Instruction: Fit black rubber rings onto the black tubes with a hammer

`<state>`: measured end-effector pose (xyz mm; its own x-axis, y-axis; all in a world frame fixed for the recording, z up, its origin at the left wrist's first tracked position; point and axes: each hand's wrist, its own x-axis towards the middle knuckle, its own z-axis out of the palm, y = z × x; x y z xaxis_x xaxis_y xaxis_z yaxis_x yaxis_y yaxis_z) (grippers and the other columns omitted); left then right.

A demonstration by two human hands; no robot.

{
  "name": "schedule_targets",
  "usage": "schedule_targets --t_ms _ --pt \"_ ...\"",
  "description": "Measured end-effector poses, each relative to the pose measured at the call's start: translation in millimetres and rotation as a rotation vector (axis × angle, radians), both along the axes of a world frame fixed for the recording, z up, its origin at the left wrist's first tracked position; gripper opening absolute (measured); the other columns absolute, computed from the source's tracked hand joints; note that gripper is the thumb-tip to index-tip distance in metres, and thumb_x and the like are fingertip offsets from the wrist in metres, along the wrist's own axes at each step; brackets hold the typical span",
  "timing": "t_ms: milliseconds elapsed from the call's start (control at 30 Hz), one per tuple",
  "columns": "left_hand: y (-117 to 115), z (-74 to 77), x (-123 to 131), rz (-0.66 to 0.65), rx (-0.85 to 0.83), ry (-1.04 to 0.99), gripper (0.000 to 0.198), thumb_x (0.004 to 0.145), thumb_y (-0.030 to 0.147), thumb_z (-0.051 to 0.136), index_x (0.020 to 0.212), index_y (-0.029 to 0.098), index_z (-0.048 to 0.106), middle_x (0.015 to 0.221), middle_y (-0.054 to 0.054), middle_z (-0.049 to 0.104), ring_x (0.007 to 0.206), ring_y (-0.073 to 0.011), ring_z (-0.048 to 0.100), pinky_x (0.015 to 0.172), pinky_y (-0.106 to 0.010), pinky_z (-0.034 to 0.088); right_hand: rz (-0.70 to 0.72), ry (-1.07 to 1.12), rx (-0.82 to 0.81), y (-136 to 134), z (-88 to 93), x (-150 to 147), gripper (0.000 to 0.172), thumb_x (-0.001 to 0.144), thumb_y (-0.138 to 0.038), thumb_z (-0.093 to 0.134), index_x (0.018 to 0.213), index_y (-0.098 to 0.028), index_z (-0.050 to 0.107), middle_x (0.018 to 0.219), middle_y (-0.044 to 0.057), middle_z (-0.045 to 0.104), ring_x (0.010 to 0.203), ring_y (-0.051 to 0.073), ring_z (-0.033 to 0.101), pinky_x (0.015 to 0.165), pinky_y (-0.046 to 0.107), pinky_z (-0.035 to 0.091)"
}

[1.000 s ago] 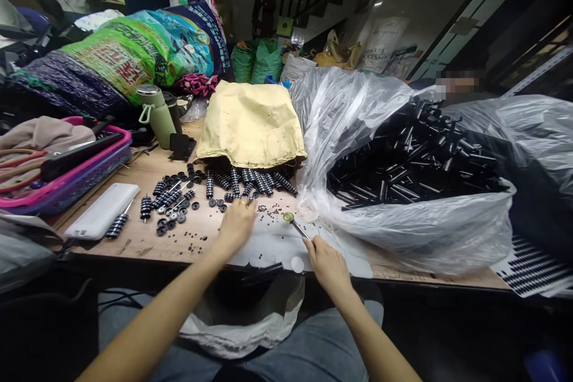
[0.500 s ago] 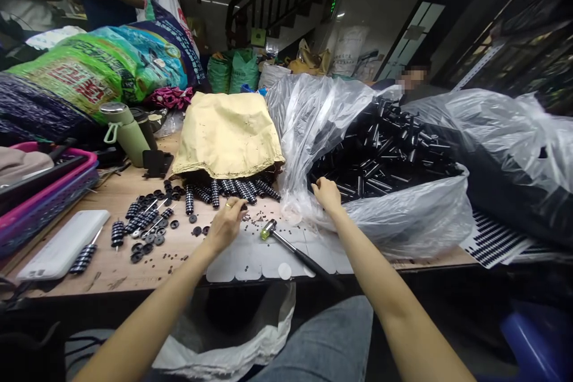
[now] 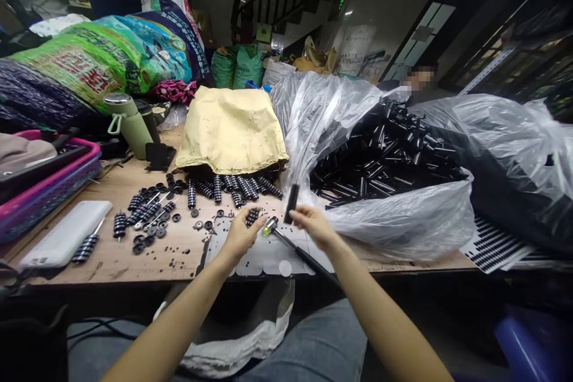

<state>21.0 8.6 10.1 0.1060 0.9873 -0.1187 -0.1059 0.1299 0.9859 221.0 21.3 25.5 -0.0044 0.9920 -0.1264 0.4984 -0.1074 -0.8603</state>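
Observation:
My right hand [image 3: 313, 224] pinches a short black tube [image 3: 291, 203] and holds it upright over the table's front edge. My left hand [image 3: 240, 234] is closed on a ribbed black stack of washers [image 3: 252, 216], close beside the tube. A small hammer [image 3: 286, 243] with a yellow-green head lies on the white sheet [image 3: 264, 259] between my hands. Behind the right hand a clear plastic bag [image 3: 403, 221] holds a heap of black tubes [image 3: 385, 158].
Loose black washers and ribbed stacks [image 3: 147, 215] are scattered over the wooden table [image 3: 116, 262]. A yellow sack [image 3: 230, 128], a green flask [image 3: 128, 122], a pink basket [image 3: 49, 182] and a white power bank [image 3: 67, 240] stand to the left. People stand at the far left.
My right hand left the hammer, reached into the bag, and came back with a black tube. My left hand picked up a ribbed stack from the table.

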Motion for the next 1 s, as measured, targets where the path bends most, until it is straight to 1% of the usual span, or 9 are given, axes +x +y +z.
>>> schedule_targets --t_ms 67,167,233,433,567,767,900,933,1000 --pt "-0.6 3.3 5.2 -0.074 -0.095 -0.094 0.034 0.064 0.041 0.065 0.083 0.015 0.053 0.038 0.01 0.035 0.03 -0.0047 0.029 0.031 -0.016 0.021 0.162 0.216 -0.074 -19.2 -9.4 -25.6 0.031 0.071 -0.043 0.058 0.079 -0.013 0.059 0.067 0.001 0.059 0.054 0.009 0.05 0.053 0.022 0.04" --pt "-1.8 -1.2 5.2 -0.07 -0.158 -0.158 0.031 0.061 0.037 0.066 0.073 0.017 0.047 0.038 0.01 0.036 0.03 -0.0034 0.027 0.03 -0.015 0.019 0.184 0.288 0.056 -28.1 -16.9 -48.7 0.044 0.062 -0.039 0.069 0.097 -0.016 0.053 0.074 0.0 0.06 0.06 0.01 0.054 0.055 0.022 0.042" --pt "-1.7 -9.2 0.5 -0.048 -0.166 -0.123 0.028 0.062 0.035 0.065 0.072 0.017 0.046 0.039 0.01 0.037 0.03 -0.0035 0.028 0.03 -0.015 0.021 0.146 0.188 0.173 -24.6 -20.4 -55.5 0.05 0.061 -0.035 0.07 0.104 -0.018 0.049 0.08 0.001 0.061 0.066 0.011 0.056 0.059 0.023 0.044" --pt "-0.5 -36.6 -27.3 0.164 -0.079 0.149 0.022 0.065 0.033 0.061 0.074 0.015 0.052 0.045 0.007 0.045 0.033 -0.0053 0.037 0.033 -0.016 0.028 0.105 -0.294 0.347 -24.9 -46.3 -67.4 0.012 0.076 -0.025 0.054 0.085 -0.017 0.055 0.081 0.005 0.059 0.078 0.018 0.055 0.071 0.032 0.045" --pt "-6.9 -36.1 -41.3 0.202 -0.099 0.178 0.025 0.064 0.035 0.061 0.078 0.015 0.055 0.05 0.005 0.049 0.034 -0.0056 0.038 0.034 -0.017 0.031 -0.002 -0.697 0.504 -30.5 -56.1 -66.0 0.007 0.077 -0.021 0.053 0.081 -0.016 0.056 0.079 0.008 0.057 0.076 0.021 0.053 0.066 0.031 0.044" --pt "-17.8 -28.3 -21.0 0.065 -0.149 0.13 0.03 0.062 0.04 0.064 0.076 0.014 0.057 0.038 0.008 0.041 0.032 -0.0065 0.035 0.033 -0.018 0.028 0.04 -0.691 0.644 -42.3 -50.4 -78.9 0.02 0.084 -0.017 0.042 0.071 -0.016 0.056 0.067 0.005 0.057 0.068 0.017 0.054 0.063 0.027 0.043" --pt "-17.6 -30.5 -13.5 0.124 -0.191 0.017 0.025 0.06 0.034 0.066 0.067 0.015 0.052 0.037 0.008 0.041 0.031 -0.0048 0.034 0.032 -0.016 0.025 0.22 -0.54 0.679 -55.4 -39.8 -90.0 0.013 0.084 -0.024 0.047 0.084 -0.016 0.058 0.078 0.006 0.059 0.077 0.018 0.055 0.069 0.029 0.046" --pt "-17.2 -30.5 -15.4 0.118 -0.218 -0.019 0.025 0.06 0.033 0.066 0.067 0.015 0.051 0.037 0.008 0.041 0.03 -0.0045 0.033 0.031 -0.016 0.024 0.268 -0.498 0.658 -55.7 -35.4 -89.3 0.022 0.079 -0.031 0.055 0.096 -0.017 0.057 0.091 0.009 0.059 0.087 0.02 0.054 0.075 0.032 0.046" --pt "-17.0 -28.9 -21.5 0.051 -0.266 -0.075 0.025 0.059 0.032 0.066 0.068 0.015 0.05 0.037 0.009 0.04 0.029 -0.0041 0.032 0.03 -0.015 0.023 0.369 -0.46 0.599 -52.8 -26.2 -84.8 0.073 0.06 -0.045 0.07 0.121 -0.018 0.042 0.119 0.013 0.047 0.11 0.026 0.044 0.089 0.04 0.04"
